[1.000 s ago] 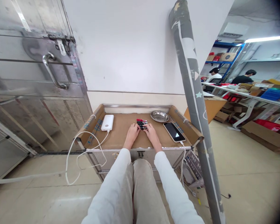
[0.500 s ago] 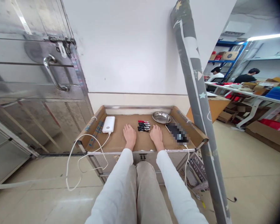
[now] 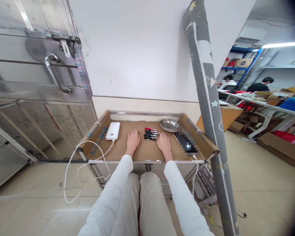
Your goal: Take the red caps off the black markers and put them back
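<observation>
A short row of black and red marker pens (image 3: 150, 134) lies on the brown cardboard-lined tabletop (image 3: 147, 149). My left hand (image 3: 133, 139) rests flat on the cardboard just left of the pens, fingers stretched out, holding nothing. My right hand (image 3: 164, 143) lies flat just right of them, also open and empty. Neither hand touches the pens. A small steel dish (image 3: 169, 125) sits behind my right hand.
A white power bank (image 3: 113, 130) with a looping white cable (image 3: 83, 164) lies at the left. A phone (image 3: 186, 143) lies at the right. A rolled grey mat (image 3: 207, 95) leans by the table's right corner. A steel door (image 3: 36, 78) stands left. People sit at benches far right.
My hands left the pens, moved apart and lay flat on either side of them. The pens stay in a row. The view has shifted slightly.
</observation>
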The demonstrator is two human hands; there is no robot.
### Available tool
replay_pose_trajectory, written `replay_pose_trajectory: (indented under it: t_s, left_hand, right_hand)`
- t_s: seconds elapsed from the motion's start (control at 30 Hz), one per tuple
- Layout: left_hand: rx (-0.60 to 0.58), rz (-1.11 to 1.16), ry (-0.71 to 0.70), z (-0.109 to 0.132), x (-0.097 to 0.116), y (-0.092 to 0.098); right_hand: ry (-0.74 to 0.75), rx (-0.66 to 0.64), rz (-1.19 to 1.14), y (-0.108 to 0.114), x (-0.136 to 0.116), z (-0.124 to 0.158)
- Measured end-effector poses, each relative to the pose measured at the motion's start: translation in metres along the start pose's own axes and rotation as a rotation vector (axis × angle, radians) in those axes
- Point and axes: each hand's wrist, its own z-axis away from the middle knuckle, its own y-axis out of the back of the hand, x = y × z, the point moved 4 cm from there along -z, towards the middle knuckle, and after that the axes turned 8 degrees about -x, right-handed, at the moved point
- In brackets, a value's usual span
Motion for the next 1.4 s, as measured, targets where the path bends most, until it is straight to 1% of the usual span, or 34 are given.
replay_pose_trajectory:
  t_s: [0.17,0.43,0.6,0.73,0.8,0.87,0.93,1.0,1.1,1.27,1.4]
  left_hand:
    - [-0.010,0.009,-0.008,0.002,0.003,0.001]
    - [-0.017,0.054,-0.004,0.003,0.004,0.003]
    - [-0.021,0.040,-0.011,0.006,0.006,0.004]
    - [-0.032,-0.007,-0.014,0.011,0.011,0.008]
    - [-0.021,0.008,-0.056,0.013,0.016,0.013]
    - [-0.023,0.070,-0.181,0.016,0.023,0.017]
    - [-0.065,0.151,-0.340,0.019,0.031,0.018]
    - [-0.121,0.218,-0.439,0.020,0.035,0.016]
    - [-0.168,0.280,-0.449,0.018,0.033,0.010]
    - [-0.180,0.326,-0.397,0.011,0.025,0.000]
    - [-0.170,0.305,-0.388,0.010,0.024,-0.001]
  right_hand:
    - [0.023,-0.003,0.023,0.000,-0.001,0.001]
    - [0.041,-0.042,0.035,-0.001,-0.001,0.001]
    - [0.068,-0.063,0.045,0.002,-0.003,0.002]
    - [0.059,-0.028,0.019,0.006,-0.007,0.005]
    - [0.030,0.022,-0.003,0.011,-0.008,0.007]
    - [0.035,0.071,-0.022,0.017,-0.010,0.008]
    - [0.124,0.089,-0.046,0.021,-0.015,0.009]
    - [0.239,0.081,-0.083,0.023,-0.020,0.011]
    - [0.318,0.073,-0.121,0.020,-0.023,0.011]
    - [0.310,0.039,-0.104,0.011,-0.022,0.012]
    - [0.292,0.054,-0.060,0.012,-0.021,0.014]
